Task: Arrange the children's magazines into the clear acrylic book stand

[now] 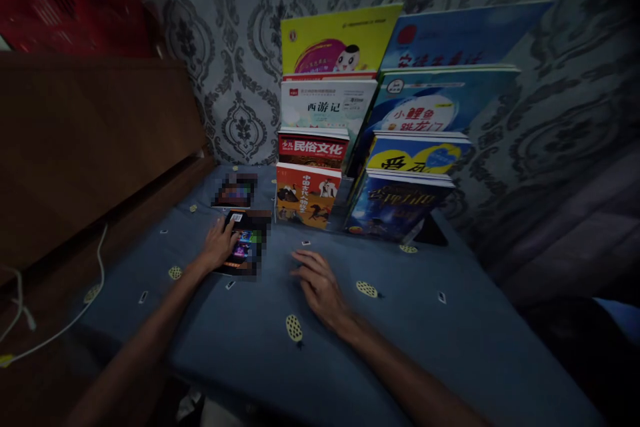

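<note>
1. My left hand (220,245) is resting on the dark book (242,251), fingers spreading loosely over its cover; it is probably steadying the flat book against the table (440,340).
2. My right hand (319,285) is holding nothing that I can see; its fingers are curving loosely. Whether they are touching the table, I cannot tell.
3. Beyond my left hand, a blurred flat item (235,193) is lying just past the dark book.
4. Beyond my right hand, a left row of books (325,107) and a right row of books (417,147) are standing in steps, presumably leaving each title readable.
5. Bare surface is separating my hands and extending rightward from my right hand to the table's edge.
6. Left of my left hand, a wooden board (100,107) is limiting sideways room.
</note>
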Available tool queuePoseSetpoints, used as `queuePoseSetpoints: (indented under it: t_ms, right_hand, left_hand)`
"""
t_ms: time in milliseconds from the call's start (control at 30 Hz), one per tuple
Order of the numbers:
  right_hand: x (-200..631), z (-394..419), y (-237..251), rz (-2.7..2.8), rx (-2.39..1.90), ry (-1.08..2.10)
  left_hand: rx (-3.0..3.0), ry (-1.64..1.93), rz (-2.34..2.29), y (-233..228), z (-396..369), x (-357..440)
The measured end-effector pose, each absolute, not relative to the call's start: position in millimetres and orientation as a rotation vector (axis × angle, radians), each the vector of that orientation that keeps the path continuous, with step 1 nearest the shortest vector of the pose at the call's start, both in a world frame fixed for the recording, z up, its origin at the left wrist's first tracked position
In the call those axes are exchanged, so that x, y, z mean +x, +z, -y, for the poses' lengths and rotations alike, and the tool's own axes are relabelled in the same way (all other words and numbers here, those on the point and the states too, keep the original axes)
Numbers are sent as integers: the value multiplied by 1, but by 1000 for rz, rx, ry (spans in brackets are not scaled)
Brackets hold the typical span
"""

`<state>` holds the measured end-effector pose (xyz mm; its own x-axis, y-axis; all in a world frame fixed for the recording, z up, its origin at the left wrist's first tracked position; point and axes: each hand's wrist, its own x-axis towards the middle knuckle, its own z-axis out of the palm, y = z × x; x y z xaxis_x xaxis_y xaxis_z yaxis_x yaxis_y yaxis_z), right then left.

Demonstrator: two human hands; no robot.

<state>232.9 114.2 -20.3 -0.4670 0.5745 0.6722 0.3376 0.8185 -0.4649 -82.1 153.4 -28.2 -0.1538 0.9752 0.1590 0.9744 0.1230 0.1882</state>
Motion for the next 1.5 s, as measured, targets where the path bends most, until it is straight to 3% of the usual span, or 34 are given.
queuePoseSetpoints:
  t_ms: [567, 1000, 1200, 1500]
  right_hand:
    - [230, -113, -18, 2147, -687, 378]
    - [222, -112, -7, 2333, -681, 365]
    - [214, -114, -11, 2576, -728, 431]
    - [245, -119, -25, 2411, -959, 343]
  left_hand:
    - [2240, 653, -2033, -53, -74, -2]
    - [2467, 521, -1838, 6, -55, 47]
    - [2512, 417, -1902, 4, -53, 48]
    - [2606, 526, -1890, -6, -53, 47]
